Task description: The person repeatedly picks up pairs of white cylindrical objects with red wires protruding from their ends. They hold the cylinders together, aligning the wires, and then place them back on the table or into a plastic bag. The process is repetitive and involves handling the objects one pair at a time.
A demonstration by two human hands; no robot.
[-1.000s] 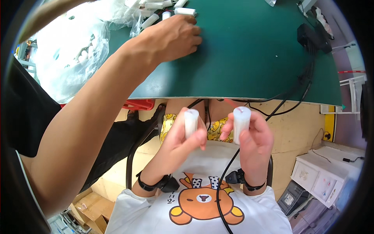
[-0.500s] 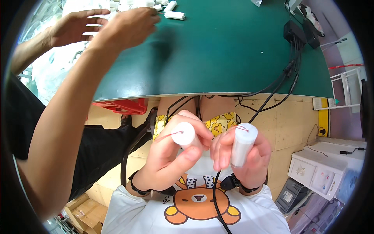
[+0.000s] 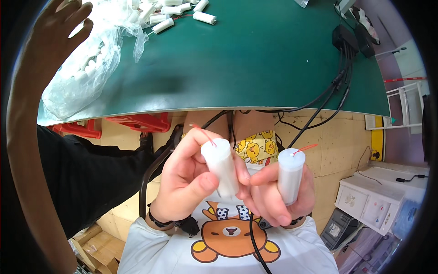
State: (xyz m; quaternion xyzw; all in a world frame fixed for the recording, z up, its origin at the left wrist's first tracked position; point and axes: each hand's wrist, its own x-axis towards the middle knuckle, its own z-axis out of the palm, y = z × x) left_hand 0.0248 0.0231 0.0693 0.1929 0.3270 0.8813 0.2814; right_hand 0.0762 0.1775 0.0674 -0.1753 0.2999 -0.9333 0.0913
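My left hand (image 3: pixel 189 176) is closed around a white cylinder (image 3: pixel 221 166) whose capped top has a thin red string coming out of its middle. In my right hand (image 3: pixel 273 196) is a second white cylinder (image 3: pixel 290 176), with a pale bluish cap and a red string lying off to the right. Both cylinders stand nearly upright and tilt slightly, held side by side above my lap. The fingertips of my two hands meet or nearly meet between them. What the cylinders contain cannot be made out.
Several similar white cylinders (image 3: pixel 204 18) lie at the far side of the green table (image 3: pixel 237 68). A clear plastic bag (image 3: pixel 77 89) of white pieces sits at its left. Another person's arm (image 3: pixel 34 91) reaches in there. Black cables (image 3: pixel 335 84) run over the table's right side; white drawers (image 3: pixel 372 201) stand right.
Both cylinders have tipped so more of their sides shows, and the right one has moved slightly lower. The other person's hands have drawn back left from the far cylinders, uncovering the plastic bag.
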